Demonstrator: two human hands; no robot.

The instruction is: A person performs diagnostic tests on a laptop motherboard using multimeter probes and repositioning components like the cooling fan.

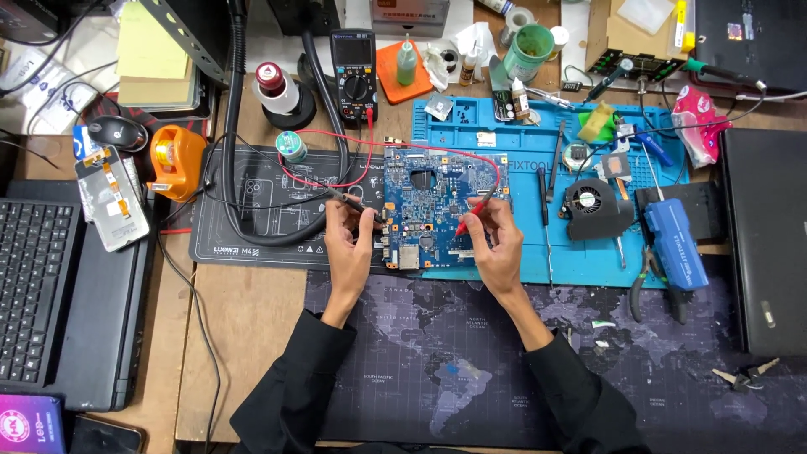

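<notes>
Head view, looking straight down on a crowded wooden workbench [244,336]. At centre, a blue rectangular circuit board [433,206], flat, straddling the right edge of a black rubber work mat [252,227] and the left edge of a bright blue silicone repair mat [538,134]. Left hand [346,244] at the board's left edge, fingers pinched together around a slim black test probe [353,202], tip at the board's edge. Right hand [496,240] over the board's lower right corner, fingers pinched on a slim red test probe [472,212], tip down on the board's surface. Red lead looping from the probes up to a black handheld multimeter with a dial [353,71] standing behind the board. Thick black hose [235,126] curving across the black mat, close beside the left hand. Right of the board, a small black round cooling fan [593,206] and a blue boxy tool [675,244], near but apart from the right hand. Far left, a black laptop keyboard [34,286]; far right, a closed black laptop [761,244]. Open room mainly in front: a dark world-map desk pad [437,353] under the black-sleeved forearms, with pliers and keys only toward its right end.
</notes>
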